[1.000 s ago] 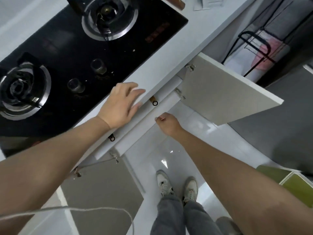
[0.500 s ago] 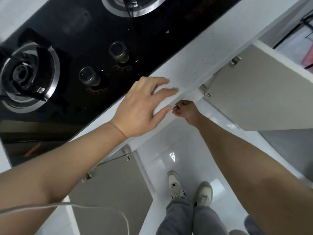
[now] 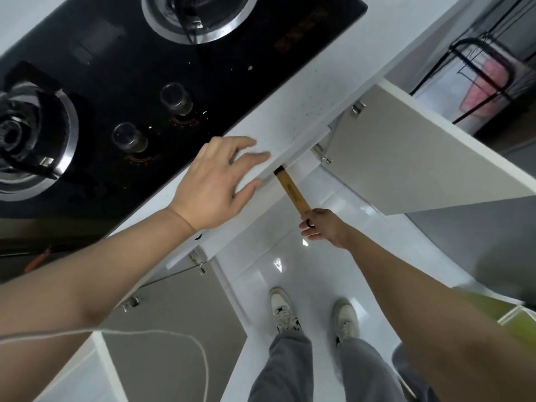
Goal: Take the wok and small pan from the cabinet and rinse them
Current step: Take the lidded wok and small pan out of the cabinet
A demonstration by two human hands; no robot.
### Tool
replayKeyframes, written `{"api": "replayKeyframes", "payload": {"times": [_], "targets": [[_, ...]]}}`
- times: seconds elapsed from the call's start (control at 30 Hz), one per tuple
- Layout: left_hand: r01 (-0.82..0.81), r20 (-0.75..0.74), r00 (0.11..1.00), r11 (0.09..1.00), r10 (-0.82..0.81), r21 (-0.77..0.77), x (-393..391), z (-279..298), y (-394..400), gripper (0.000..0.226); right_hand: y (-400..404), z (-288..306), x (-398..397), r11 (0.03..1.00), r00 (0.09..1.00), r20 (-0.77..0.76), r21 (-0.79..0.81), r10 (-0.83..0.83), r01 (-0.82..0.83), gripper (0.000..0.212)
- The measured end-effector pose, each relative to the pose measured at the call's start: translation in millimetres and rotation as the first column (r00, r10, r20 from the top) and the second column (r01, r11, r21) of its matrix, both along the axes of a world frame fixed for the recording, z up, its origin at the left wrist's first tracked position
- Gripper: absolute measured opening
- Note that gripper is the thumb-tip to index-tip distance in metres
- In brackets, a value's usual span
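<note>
Wooden handle [image 3: 293, 192] in right hand [image 3: 324, 227]

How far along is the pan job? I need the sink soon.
Done: both cabinet doors, the right door and the left door, stand open. In hand: the right hand grips a wooden handle sticking out from under the countertop, while the left hand braces on its edge. Left: neither pan body is in view yet, and no rinsing has begun.

White tabletop [image 3: 278, 123] with black glass gas stove [image 3: 162, 82], two burners, two knobs. Below, beige cabinet doors [image 3: 406, 158] swung open. Glossy white tile floor [image 3: 290, 256] with light glints. Black wire rack [image 3: 475, 68] at far right.
</note>
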State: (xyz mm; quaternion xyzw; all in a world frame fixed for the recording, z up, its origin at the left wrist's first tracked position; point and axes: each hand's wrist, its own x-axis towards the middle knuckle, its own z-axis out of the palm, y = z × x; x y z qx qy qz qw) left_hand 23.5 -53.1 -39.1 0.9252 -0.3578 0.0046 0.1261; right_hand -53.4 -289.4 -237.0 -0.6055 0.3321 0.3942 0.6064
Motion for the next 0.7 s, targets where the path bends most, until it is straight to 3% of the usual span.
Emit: {"api": "replayKeyframes", "payload": {"times": [0.1, 0.23, 0.37, 0.43, 0.47, 0.53, 0.57, 0.6, 0.63, 0.7], "targets": [[0.011, -0.001, 1.0, 1.0, -0.011, -0.02, 2, -1, 2, 0.042, 7, -4, 21, 0.999, 1.0, 0.025, -0.032, 0.001, 0.0, 0.039], [0.017, 0.014, 1.0, 1.0, -0.017, -0.017, 2, -5, 0, 0.041, 25, -19, 57, 1.0, 0.994, 0.113, 0.011, -0.013, 0.012, 0.028], [-0.01, 0.155, 0.988, 1.0, 0.008, 0.014, -13, -3, -8, 0.036, 22, -29, 49, 0.996, 0.981, 0.177, -0.049, 0.078, -0.071, 0.033], [-0.096, 0.21, 0.969, 0.983, 0.127, -0.155, -42, -9, -22, 0.03, 20, -27, 44, 0.993, 0.977, 0.182, -0.059, 0.108, -0.098, 0.034], [-0.16, 0.15, 0.967, 0.947, 0.207, -0.279, -64, -16, -36, 0.026, 16, -28, 40, 0.993, 0.977, 0.179, -0.048, 0.118, -0.111, 0.034], [-0.38, -0.148, 0.925, 0.821, 0.351, -0.426, -99, -39, -68, 0.019, 11, -31, 32, 0.994, 0.982, 0.152, -0.027, 0.113, -0.11, 0.033], [-0.532, -0.349, 0.843, 0.734, 0.41, -0.422, -108, -55, -86, 0.015, 6, -33, 28, 0.995, 0.986, 0.133, -0.02, 0.097, -0.095, 0.033], [-0.694, -0.552, 0.696, 0.625, 0.458, -0.356, -108, -73, -99, 0.011, 4, -33, 24, 0.996, 0.989, 0.122, -0.012, 0.088, -0.087, 0.032], [-0.839, -0.735, 0.482, 0.494, 0.478, -0.229, -101, -95, -107, 0.008, 0, -34, 21, 0.996, 0.989, 0.116, -0.022, 0.091, -0.089, 0.032], [-0.954, -0.947, -0.067, 0.258, 0.314, 0.153, -74, -137, -122, 0.023, -10, -36, 14, 0.994, 0.987, 0.122, -0.053, 0.103, -0.098, 0.03]]}}
